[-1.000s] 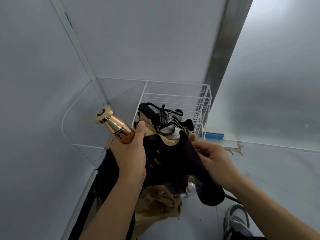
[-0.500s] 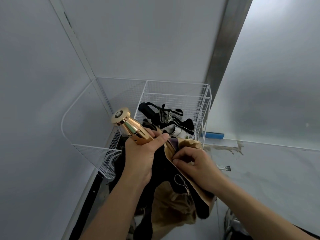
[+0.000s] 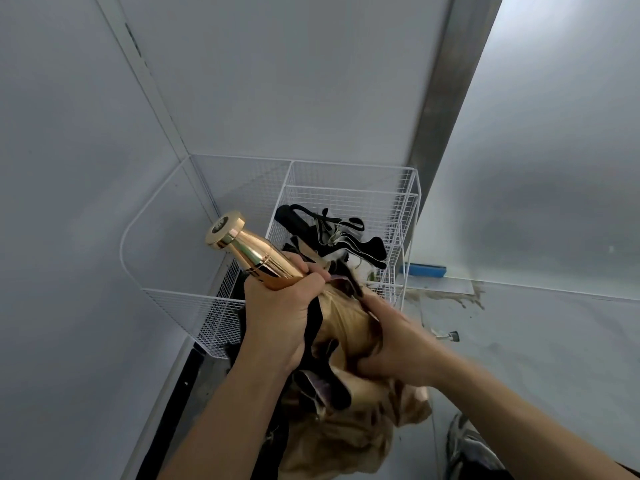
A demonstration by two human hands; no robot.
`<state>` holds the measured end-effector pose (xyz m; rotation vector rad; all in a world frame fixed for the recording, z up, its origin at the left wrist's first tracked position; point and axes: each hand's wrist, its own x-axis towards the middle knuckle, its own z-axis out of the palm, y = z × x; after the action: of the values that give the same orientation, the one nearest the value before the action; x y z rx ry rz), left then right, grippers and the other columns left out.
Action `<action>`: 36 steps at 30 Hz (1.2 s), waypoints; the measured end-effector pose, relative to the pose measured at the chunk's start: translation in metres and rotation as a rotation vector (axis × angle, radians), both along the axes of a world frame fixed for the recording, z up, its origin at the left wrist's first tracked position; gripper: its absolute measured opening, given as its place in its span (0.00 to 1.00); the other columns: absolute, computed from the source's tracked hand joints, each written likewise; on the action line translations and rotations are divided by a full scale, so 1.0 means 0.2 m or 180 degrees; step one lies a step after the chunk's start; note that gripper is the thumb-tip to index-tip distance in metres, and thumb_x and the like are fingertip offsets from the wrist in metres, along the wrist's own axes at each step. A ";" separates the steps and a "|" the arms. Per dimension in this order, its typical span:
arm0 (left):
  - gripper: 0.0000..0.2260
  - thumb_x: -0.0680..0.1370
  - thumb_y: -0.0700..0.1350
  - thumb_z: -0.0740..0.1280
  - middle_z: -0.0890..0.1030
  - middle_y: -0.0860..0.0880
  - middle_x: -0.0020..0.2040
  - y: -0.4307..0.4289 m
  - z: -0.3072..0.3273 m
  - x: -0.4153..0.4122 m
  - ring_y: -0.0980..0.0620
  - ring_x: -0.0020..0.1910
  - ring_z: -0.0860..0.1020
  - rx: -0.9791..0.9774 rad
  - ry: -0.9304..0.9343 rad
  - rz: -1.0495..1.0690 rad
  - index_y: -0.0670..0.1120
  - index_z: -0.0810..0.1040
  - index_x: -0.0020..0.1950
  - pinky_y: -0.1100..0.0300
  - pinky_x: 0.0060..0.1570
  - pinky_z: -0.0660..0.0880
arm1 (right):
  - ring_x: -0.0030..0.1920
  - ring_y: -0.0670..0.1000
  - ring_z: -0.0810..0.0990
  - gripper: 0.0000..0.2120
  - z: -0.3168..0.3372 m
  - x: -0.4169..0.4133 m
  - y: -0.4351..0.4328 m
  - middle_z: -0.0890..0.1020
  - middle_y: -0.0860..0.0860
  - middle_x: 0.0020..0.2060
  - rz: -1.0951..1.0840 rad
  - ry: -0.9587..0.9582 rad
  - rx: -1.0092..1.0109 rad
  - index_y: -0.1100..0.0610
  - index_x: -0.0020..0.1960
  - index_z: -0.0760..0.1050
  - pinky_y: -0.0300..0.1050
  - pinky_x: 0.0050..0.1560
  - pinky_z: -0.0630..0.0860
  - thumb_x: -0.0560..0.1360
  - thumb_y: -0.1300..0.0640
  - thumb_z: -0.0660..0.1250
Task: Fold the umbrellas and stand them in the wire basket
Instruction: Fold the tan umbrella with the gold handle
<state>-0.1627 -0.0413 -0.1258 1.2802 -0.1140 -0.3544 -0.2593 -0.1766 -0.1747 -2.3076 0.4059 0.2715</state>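
Observation:
I hold a collapsed umbrella with a shiny gold handle (image 3: 249,252) and a tan-and-black canopy (image 3: 343,431) in front of the white wire basket (image 3: 349,176). My left hand (image 3: 280,317) grips it just below the handle, bunching the fabric. My right hand (image 3: 398,337) is wrapped round the tan cloth a little lower. The canopy's loose folds hang down under both hands. Inside the basket's right compartment stands a black umbrella (image 3: 332,233) with straps and pale trim.
The basket sits in a corner between grey walls, with a second, lower wire section (image 3: 187,306) on its left. A metal post (image 3: 436,109) rises behind it. A blue object (image 3: 424,270) and a small metal doorstop (image 3: 450,337) lie on the floor at right. My shoe (image 3: 467,448) shows at bottom right.
The gold handle has swung rightward and tilted up. My right hand let go of the black flap, moved in and now wraps the tan fabric close under my left hand.

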 end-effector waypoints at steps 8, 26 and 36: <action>0.12 0.68 0.30 0.71 0.84 0.41 0.43 0.08 0.04 0.03 0.49 0.48 0.83 -0.0261 -0.0406 -0.0977 0.43 0.72 0.41 0.58 0.48 0.78 | 0.47 0.45 0.82 0.16 0.00 0.00 -0.02 0.84 0.44 0.44 -0.0091 -0.0265 0.0453 0.46 0.54 0.77 0.52 0.49 0.80 0.69 0.53 0.76; 0.09 0.70 0.37 0.74 0.81 0.40 0.34 0.06 -0.04 0.09 0.39 0.39 0.81 0.1221 -0.0758 0.0108 0.43 0.78 0.33 0.41 0.47 0.80 | 0.52 0.50 0.84 0.23 0.15 -0.05 -0.10 0.85 0.50 0.51 -0.0172 -0.0293 0.2189 0.50 0.57 0.81 0.42 0.51 0.79 0.64 0.45 0.76; 0.07 0.71 0.35 0.73 0.80 0.36 0.36 0.08 -0.04 0.12 0.34 0.41 0.80 0.1258 -0.0621 0.0046 0.39 0.77 0.34 0.38 0.50 0.79 | 0.33 0.48 0.79 0.05 0.10 -0.04 -0.22 0.82 0.51 0.32 -0.2025 -0.0749 0.1350 0.58 0.40 0.83 0.34 0.30 0.73 0.75 0.62 0.71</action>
<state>-0.1397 -0.0251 -0.1347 1.7055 -0.2073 -0.2450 -0.2665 -0.2204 -0.1554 -1.6699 0.8404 -0.2116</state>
